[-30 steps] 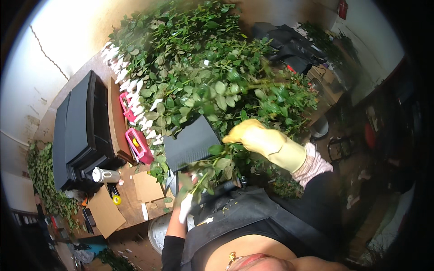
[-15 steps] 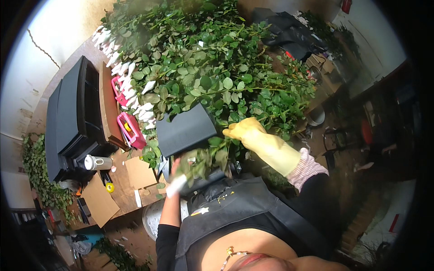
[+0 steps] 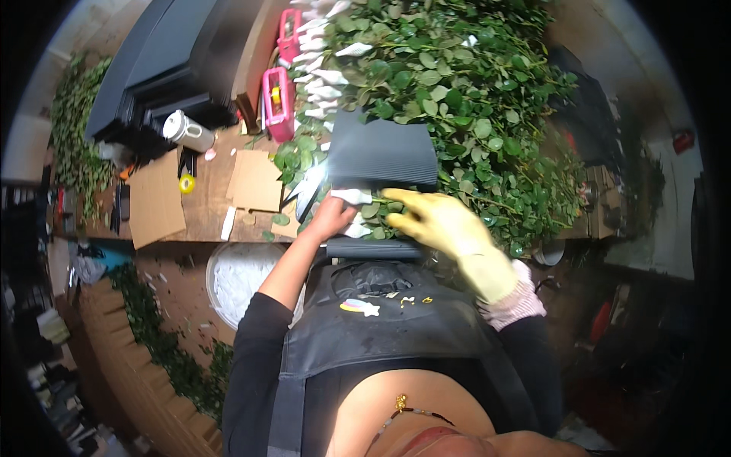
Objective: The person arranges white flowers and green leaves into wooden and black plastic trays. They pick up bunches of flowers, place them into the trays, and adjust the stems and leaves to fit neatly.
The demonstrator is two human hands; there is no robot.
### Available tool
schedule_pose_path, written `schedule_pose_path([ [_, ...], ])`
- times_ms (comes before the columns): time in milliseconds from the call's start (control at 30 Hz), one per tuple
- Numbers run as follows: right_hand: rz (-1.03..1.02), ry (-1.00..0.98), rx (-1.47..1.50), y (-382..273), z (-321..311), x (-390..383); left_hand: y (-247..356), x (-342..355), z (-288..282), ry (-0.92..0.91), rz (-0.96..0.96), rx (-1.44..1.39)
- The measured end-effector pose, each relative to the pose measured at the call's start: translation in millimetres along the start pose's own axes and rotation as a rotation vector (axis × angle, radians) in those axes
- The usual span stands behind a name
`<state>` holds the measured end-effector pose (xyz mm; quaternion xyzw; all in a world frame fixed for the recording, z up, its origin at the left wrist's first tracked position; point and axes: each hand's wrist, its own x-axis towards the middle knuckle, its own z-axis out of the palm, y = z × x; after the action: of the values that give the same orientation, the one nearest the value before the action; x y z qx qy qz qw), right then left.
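My bare left hand (image 3: 333, 216) is closed at the near table edge on a white-wrapped rose head (image 3: 352, 196). A second white-wrapped head (image 3: 358, 228) lies just below it among leaves. My right hand (image 3: 438, 221), in a long yellow rubber glove, reaches over the leafy stems to the right of the wrapped head. Its finger and thumb are apart, with no stem visibly gripped. Beyond both hands lies a dark ridged board (image 3: 383, 152). Scissors (image 3: 304, 189) rest beside my left hand, partly lost in glare.
A big heap of leafy stems (image 3: 487, 114) covers the table's right side, its wrapped heads (image 3: 316, 57) pointing left. Pink tape dispensers (image 3: 279, 114), cardboard pieces (image 3: 256, 181), a white cup (image 3: 188, 131) and stacked black trays (image 3: 171, 65) stand at left. Below the edge is a white bucket (image 3: 217, 293).
My view has swung, so the table now lies squarer ahead. The wrapped rose has moved from in front of my apron to the table edge. My gloved fingers have spread.
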<state>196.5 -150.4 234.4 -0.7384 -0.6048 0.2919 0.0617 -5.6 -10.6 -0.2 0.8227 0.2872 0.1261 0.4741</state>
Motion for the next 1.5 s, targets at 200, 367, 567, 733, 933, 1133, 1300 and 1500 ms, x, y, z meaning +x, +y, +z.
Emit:
schedule_pose_path([
  [200, 0.306, -0.122, -0.270, 47.4, 89.0, 104.4, 13.8, 1.8, 2.9, 0.073, 0.027, 0.068],
  [367, 0.352, -0.176, -0.239, 43.1, 85.0, 107.6, 4.7, 3.1, 9.5, 0.137, -0.027, -0.014],
  [567, 0.394, -0.200, -0.191, 34.7, 80.7, 106.9, 18.3, 16.5, 6.4, 0.307, -0.264, -0.158],
  [733, 0.418, -0.212, -0.128, 25.8, 70.3, 106.6, 17.9, 1.8, -0.2, 0.648, -0.278, -0.513],
  [933, 0.434, -0.330, -0.064, 14.4, 48.4, 97.6, -20.2, -12.0, -28.2, 0.476, -0.324, -0.239],
  [1133, 0.397, -0.311, -0.135, 10.2, 63.7, 108.2, -18.1, 8.4, 5.9, 0.342, -0.223, -0.072],
  [1300, 0.392, -0.306, -0.133, 12.6, 65.1, 106.0, -27.9, -5.0, -0.5, 0.552, -0.367, -0.400],
  [1500, 0.383, -0.381, -0.089, 13.7, 45.4, 96.6, -23.9, -33.9, -56.9, 0.428, -0.364, -0.427],
])
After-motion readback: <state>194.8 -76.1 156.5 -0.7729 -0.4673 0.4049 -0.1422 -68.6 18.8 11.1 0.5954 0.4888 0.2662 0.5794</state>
